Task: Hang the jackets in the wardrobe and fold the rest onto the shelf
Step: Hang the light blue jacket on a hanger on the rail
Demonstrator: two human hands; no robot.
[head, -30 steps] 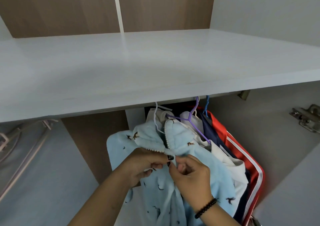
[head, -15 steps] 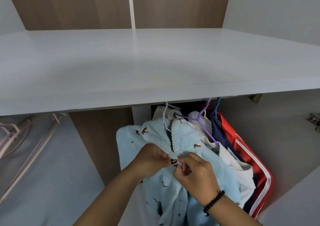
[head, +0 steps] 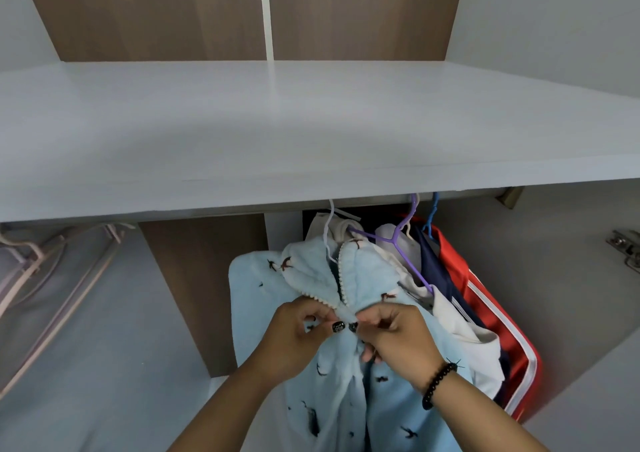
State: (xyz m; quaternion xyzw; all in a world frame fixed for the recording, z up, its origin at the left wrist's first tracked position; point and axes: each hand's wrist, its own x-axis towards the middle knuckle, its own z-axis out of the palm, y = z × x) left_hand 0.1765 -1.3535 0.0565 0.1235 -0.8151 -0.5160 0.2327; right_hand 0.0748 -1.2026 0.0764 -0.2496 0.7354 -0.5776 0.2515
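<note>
We're under the front edge of the white shelf (head: 311, 122) now, where the pale blue jacket (head: 374, 278) hangs on a white hanger (head: 327, 230) at the left end of the row, just beside a white garment on a purple hanger (head: 398, 240) and a red and navy jacket (head: 485, 299) further right. This one looks soft and fleecy, light, floppy, nothing to break, and we judge it will slump and twist if taken by the body; the firm places are the beaded front edges just below the collar. That's where we are. Our left hand (head: 298, 334) has its fingers curled in, pinching the left front edge, dark nails showing at the seam. Our right hand (head: 398, 337), beaded bracelet on the wrist, pinches the right front edge, thumb and forefinger pressed tight. Fingertips all but meet at the closure; we read this as fastening the top, though the fastener itself is too small to make out.
</note>
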